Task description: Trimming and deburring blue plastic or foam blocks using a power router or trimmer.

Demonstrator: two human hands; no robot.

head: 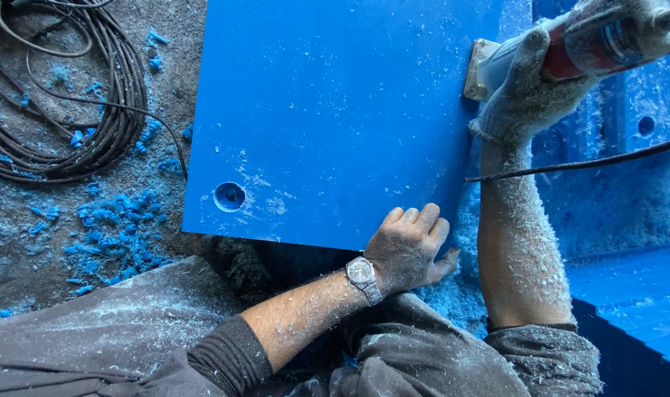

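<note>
**Gloved grip on the power tool, bare palm pinning the blue sheet**

The right hand [526,92], in a dusty knit glove, has its grip wrapped firmly around the body of a red and white handheld power tool [592,40]. The tool's flat metal base plate [476,70] sits against the right edge of a large blue plastic sheet [335,110], which would keep the tool square to that edge. A dark power cord [578,163] trails off to the right, passing behind the forearm.

The left hand [408,246] is bare and holds nothing. It lies flat, fingers together, pressed on the near right corner of the sheet, seemingly to keep the sheet from shifting under the tool. A metal wristwatch [362,273] sits on that wrist. Both forearms are coated in pale shavings.

The sheet fills the upper middle of the view, lying across the person's lap area and over the floor, with a round hole [229,196] near its near left corner. Blue chips [114,235] litter the dirty floor [26,242] to the left, beside a coil of dark cable [63,95]. More blue sheets [629,294] lie to the right, one with a similar hole, under drifts of fine blue dust.
</note>
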